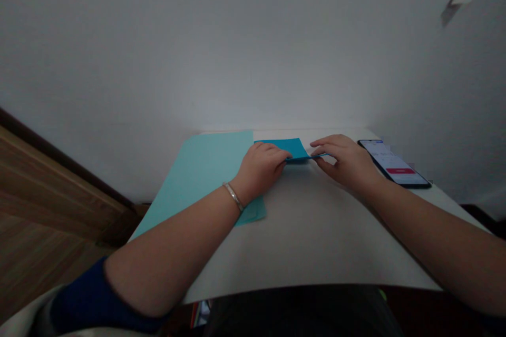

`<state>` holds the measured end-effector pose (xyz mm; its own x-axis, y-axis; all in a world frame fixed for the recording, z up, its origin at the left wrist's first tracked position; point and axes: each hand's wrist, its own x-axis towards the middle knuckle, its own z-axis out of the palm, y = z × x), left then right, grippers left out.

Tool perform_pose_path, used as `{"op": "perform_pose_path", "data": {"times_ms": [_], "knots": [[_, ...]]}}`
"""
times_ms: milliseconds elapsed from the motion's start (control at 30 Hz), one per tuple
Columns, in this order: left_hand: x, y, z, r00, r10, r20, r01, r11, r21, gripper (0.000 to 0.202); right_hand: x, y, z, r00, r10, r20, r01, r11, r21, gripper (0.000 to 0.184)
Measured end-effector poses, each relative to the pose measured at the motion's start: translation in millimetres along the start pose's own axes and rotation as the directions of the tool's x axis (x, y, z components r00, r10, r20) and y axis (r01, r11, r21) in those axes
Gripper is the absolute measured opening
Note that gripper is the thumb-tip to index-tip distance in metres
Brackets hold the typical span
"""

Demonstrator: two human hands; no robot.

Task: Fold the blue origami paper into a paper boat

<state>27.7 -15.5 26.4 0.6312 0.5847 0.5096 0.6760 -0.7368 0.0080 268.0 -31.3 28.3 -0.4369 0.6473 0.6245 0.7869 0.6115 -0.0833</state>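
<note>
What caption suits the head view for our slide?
Left hand and right hand hold blue paper at a white table, with pale green paper and a phone nearby.

Light: dim, grey, diffuse. Wall (pixel 253 63): palest beyond the grip on the blue paper (pixel 288 146), darkening towards the corners. Tabletop (pixel 316 253): carries a soft shadow on the near side of the grip; its near edge bows with wide-angle distortion. Phone (pixel 393 162), right of the grip: screen glows, lettering illegible. Fine detail: soft throughout, slightly blurred
</note>
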Motion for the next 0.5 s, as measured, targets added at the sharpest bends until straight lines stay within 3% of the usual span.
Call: {"op": "perform_pose_path", "data": {"times_ms": [133,267,367,500], "knots": [[0,-4,2.5,0.997,-0.041,-0.064,0.036,0.996,-0.078,0.027,2,-2,0,0.989,-0.138,0.044,0.137,0.990,0.035,0.018],[0,-11,10.3,0.990,-0.090,-0.108,0.053,0.950,-0.308,0.029,0,7,8,0.994,-0.064,0.089,0.064,0.998,0.000,0.027],[-1,-15,16.6,0.983,-0.154,-0.099,0.086,0.865,-0.495,0.020,-3,16,16,0.992,-0.017,0.128,0.019,1.000,-0.016,0.039],[-3,-16,21.9,0.978,-0.207,-0.019,0.126,0.664,-0.737,0.010,-6,24,21,0.986,0.039,0.163,-0.036,0.999,-0.021,0.054]]}}
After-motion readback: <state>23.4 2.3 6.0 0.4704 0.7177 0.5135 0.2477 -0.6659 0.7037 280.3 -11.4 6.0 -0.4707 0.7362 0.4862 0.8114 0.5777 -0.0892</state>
